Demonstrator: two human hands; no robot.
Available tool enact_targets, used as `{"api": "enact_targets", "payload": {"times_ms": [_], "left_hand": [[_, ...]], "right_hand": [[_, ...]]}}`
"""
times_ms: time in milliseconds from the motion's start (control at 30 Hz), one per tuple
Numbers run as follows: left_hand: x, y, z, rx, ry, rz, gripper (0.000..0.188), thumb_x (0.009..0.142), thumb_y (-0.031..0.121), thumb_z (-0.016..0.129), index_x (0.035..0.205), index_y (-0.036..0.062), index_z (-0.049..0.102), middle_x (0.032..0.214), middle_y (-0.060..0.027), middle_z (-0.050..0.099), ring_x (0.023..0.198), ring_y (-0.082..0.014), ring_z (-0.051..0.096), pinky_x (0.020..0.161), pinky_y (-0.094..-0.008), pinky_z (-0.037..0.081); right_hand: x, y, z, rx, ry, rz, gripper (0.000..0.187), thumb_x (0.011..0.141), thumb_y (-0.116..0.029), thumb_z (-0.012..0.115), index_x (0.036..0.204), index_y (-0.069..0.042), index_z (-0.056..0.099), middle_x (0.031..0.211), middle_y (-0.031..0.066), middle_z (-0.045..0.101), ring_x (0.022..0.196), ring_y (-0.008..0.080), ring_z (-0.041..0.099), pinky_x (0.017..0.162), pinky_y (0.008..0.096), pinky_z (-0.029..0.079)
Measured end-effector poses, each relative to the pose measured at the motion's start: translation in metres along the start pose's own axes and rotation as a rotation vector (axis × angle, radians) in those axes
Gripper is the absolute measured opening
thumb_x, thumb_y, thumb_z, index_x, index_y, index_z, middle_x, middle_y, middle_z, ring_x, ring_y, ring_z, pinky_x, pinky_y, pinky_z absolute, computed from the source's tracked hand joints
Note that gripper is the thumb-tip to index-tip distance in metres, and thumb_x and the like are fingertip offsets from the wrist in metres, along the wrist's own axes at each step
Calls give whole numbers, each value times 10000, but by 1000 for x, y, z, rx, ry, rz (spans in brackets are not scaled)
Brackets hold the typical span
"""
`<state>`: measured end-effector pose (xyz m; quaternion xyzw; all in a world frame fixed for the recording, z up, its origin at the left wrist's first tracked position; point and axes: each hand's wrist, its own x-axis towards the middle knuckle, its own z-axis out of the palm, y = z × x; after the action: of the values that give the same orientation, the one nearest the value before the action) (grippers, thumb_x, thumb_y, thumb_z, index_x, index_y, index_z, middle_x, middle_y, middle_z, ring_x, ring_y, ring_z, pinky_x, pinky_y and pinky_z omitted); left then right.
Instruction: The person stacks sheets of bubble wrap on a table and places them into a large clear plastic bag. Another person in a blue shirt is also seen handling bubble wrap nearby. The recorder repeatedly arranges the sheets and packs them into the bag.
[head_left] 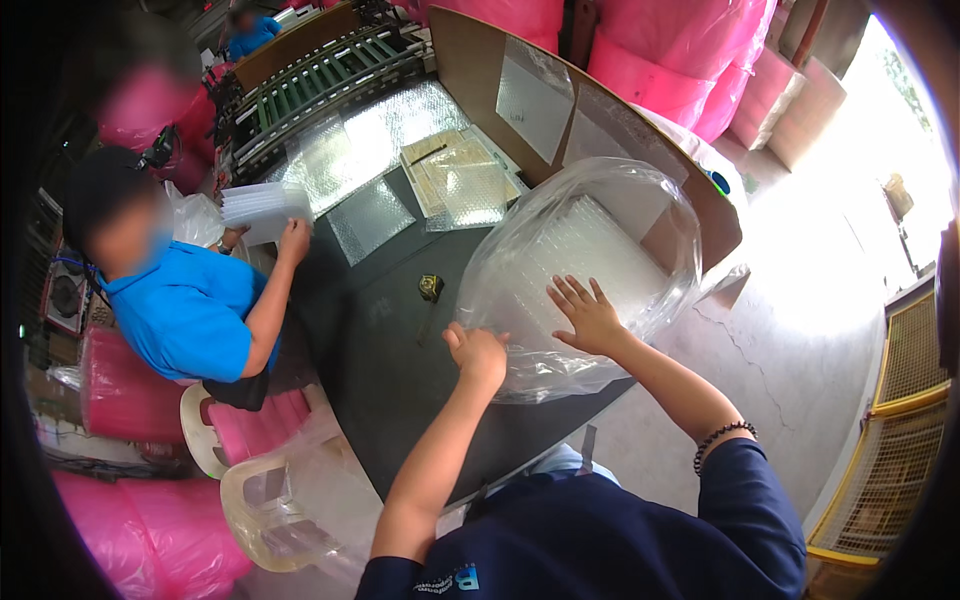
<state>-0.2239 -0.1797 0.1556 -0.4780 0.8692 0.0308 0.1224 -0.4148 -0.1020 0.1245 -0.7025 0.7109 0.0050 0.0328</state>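
Note:
A large clear plastic bag [680, 205] lies puffed up on the dark table, with a stack of translucent bubble-wrap sheets [570, 250] inside it. My right hand [588, 318] rests on the near part of the stack, palm down and fingers spread. At the bag's near left edge is my left hand [478, 360], its fingers bent and partly hidden as they close on the film. A small yellow-and-black tape measure [430, 288] sits on the table to the left of the bag.
Across the dark table [370, 330], a co-worker in blue holds folded bubble-wrap pouches [262, 207]. Flat bubble sheets and a board [445, 170] lie farther back, before a roller conveyor [320, 85]. A cardboard partition [470, 50] borders the right; plastic chairs [250, 500] stand left.

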Motion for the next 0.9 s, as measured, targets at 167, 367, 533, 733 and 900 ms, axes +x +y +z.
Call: {"api": "enact_targets", "payload": {"times_ms": [167, 367, 533, 733, 900], "left_hand": [[33, 44, 26, -442, 39, 130, 243, 837, 133, 470, 923, -22, 636, 902, -191, 634, 964, -357, 552, 860, -449, 389], [75, 56, 89, -947, -40, -239, 557, 804, 206, 568, 1223, -99, 364, 1101, -329, 507, 1031, -451, 500, 883, -438, 414], [55, 58, 96, -949, 448, -29, 574, 804, 193, 564, 1230, -94, 308, 1246, -342, 374, 1120, -469, 425, 930, -447, 380], [40, 54, 61, -942, 108, -177, 471, 831, 166, 515, 1191, -85, 344, 1252, -353, 343, 1132, -494, 390, 939, -469, 364], [51, 58, 65, -707, 120, -242, 434, 829, 240, 524, 1088, -103, 464, 1063, -313, 508, 982, -449, 509, 893, -463, 394]], "right_hand": [[1, 8, 14, 49, 76, 61, 614, 861, -398, 456, 1377, -116, 279, 1450, 59, 226, 1355, 237, 153, 1077, 531, 93], [3, -13, 25, 329, 319, 116, 326, 784, -89, 498, 1095, -64, 594, 1279, 84, 474, 1285, 269, 311, 1067, 529, 137], [7, -7, 15, 386, 236, 321, 177, 771, -114, 546, 897, -106, 671, 1352, 88, 379, 1303, 299, 244, 1049, 562, 106], [15, -5, 6, 398, 288, 318, 92, 730, -127, 568, 698, -81, 641, 1452, 106, 196, 1346, 343, 124, 1006, 653, 3], [22, -7, 10, 296, 100, 301, 82, 704, -137, 607, 660, -71, 628, 1466, 100, 175, 1355, 337, 100, 1003, 653, -16]]}}
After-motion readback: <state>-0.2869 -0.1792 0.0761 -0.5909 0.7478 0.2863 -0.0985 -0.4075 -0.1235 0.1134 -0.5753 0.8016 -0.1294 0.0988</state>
